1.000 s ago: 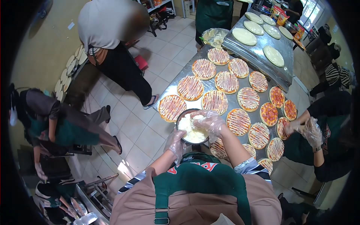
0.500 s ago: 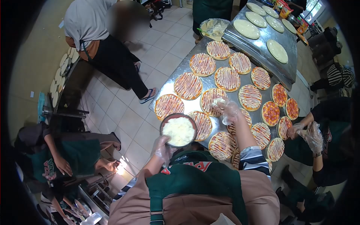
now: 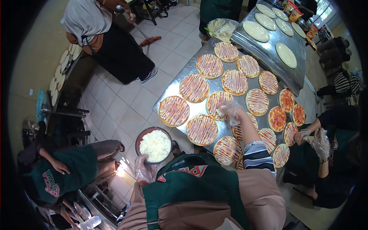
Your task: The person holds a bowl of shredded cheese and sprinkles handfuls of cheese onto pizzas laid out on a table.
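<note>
My left hand, in a clear plastic glove, grips the near rim of a dark round bowl filled with white shredded topping. The bowl is held off the table's left edge, above the floor. Over the near side of a sauce-striped pizza is my gloved right hand, its fingers drawn together; whatever they hold is too small to make out. Several more striped pizzas lie around it on the foil-covered table, among them one just below and left of my right hand.
Pizzas with red topping lie at the right, near a co-worker's gloved hands. A raised tray carries pale dough rounds. A bowl stands beside it. One person holds a broom; another person is at left.
My left hand and the bowl have moved left, away from the pizzas. My right hand has left the bowl and come over a pizza. The person with the broom has shifted.
</note>
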{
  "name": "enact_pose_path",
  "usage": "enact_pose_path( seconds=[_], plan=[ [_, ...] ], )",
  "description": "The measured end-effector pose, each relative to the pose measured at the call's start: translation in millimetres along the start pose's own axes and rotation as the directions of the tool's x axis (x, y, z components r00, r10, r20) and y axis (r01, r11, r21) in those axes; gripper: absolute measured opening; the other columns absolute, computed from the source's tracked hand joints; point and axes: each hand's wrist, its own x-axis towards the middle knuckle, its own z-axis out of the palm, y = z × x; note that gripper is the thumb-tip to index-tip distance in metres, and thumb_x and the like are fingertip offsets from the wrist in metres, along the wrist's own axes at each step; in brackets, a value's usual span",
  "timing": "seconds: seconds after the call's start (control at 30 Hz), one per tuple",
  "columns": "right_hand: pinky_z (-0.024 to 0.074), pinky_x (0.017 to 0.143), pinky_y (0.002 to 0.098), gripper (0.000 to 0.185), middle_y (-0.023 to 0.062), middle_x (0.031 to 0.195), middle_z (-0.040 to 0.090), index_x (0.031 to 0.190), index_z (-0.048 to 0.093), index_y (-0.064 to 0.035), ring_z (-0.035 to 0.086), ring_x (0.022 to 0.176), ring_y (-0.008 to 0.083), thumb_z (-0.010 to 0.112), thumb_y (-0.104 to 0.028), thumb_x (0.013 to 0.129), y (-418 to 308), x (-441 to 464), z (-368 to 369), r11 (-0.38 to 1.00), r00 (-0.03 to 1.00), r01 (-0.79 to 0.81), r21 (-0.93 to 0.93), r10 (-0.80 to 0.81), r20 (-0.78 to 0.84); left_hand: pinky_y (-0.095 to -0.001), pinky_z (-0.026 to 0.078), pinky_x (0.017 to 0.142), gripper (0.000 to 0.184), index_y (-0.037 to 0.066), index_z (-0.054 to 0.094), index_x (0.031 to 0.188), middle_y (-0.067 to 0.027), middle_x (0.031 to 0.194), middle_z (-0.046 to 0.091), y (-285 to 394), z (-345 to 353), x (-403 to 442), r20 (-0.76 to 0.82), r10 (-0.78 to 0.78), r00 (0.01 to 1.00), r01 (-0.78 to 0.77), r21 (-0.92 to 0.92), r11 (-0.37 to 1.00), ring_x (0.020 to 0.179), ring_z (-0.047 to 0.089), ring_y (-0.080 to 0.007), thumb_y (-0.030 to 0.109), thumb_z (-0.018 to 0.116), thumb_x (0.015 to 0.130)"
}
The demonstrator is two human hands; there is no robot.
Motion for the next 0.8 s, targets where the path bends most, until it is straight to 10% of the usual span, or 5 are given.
enact_pose_path(
  seconds=[0.07, 0.27, 0.37, 0.73, 0.8],
  plan=[
    [0.0456, 0.063, 0.0290, 0.026, 0.0051, 0.082, 0.062, 0.098, 0.061, -0.0081, 0.056, 0.069, 0.0137, 0.059, -0.017, 0.074, 28, 38, 8, 0.924, 0.955, 0.281, -0.259, -0.296, -0.018, -0.0345, 0.050, 0.069, 0.041, -0.002, 0.043, 0.105, -0.0166, 0.105, 0.051, -6, -11, 6, 0.001, 0.017, 1.000, -0.017, -0.021, 1.000, 0.092, 0.055, -0.0278, 0.018, 0.050, 0.070],
    [0.0456, 0.073, 0.0312, 0.032, 0.0102, 0.096, 0.060, 0.101, 0.060, -0.0135, 0.059, 0.082, 0.0227, 0.056, -0.030, 0.074, -3, 21, -14, 0.993, 0.984, 0.039, 0.115, -0.018, -0.179, -0.0378, 0.050, 0.073, 0.030, -0.001, 0.047, 0.095, -0.0154, 0.102, 0.052, -10, -23, 9, 0.044, 0.050, 0.998, -0.046, -0.070, 0.996, 0.091, 0.055, -0.0284, 0.016, 0.051, 0.070],
    [0.0452, 0.067, 0.0292, 0.028, 0.0069, 0.083, 0.062, 0.096, 0.062, -0.0091, 0.057, 0.071, 0.0161, 0.062, -0.023, 0.072, 8, 22, -23, 0.950, 0.923, 0.117, -0.288, -0.211, -0.322, -0.0370, 0.049, 0.075, 0.034, -0.004, 0.047, 0.098, -0.0152, 0.099, 0.054, -8, -23, 5, 0.023, 0.054, 0.998, -0.052, -0.077, 0.996, 0.090, 0.055, -0.0270, 0.014, 0.051, 0.070],
    [0.0462, 0.068, 0.0292, 0.030, 0.0079, 0.085, 0.061, 0.096, 0.062, -0.0120, 0.058, 0.071, 0.0171, 0.065, -0.021, 0.068, -4, 30, -35, 0.992, 0.951, 0.120, -0.041, -0.127, -0.283, -0.0412, 0.049, 0.077, 0.043, -0.001, 0.043, 0.109, -0.0156, 0.108, 0.050, -16, -52, 19, -0.025, -0.011, 1.000, 0.006, -0.214, 0.977, 0.097, 0.053, -0.0299, 0.013, 0.049, 0.068],
    [0.0467, 0.070, 0.0294, 0.031, 0.0084, 0.090, 0.061, 0.097, 0.062, -0.0131, 0.058, 0.072, 0.0169, 0.065, -0.023, 0.068, -3, 43, -32, 0.976, 0.947, 0.176, -0.127, -0.203, -0.248, -0.0414, 0.048, 0.079, 0.052, -0.001, 0.037, 0.117, -0.0159, 0.111, 0.049, -26, -69, 27, 0.120, 0.294, 0.948, -0.315, 0.243, 0.917, 0.099, 0.052, -0.0298, 0.012, 0.048, 0.068]
  ],
)
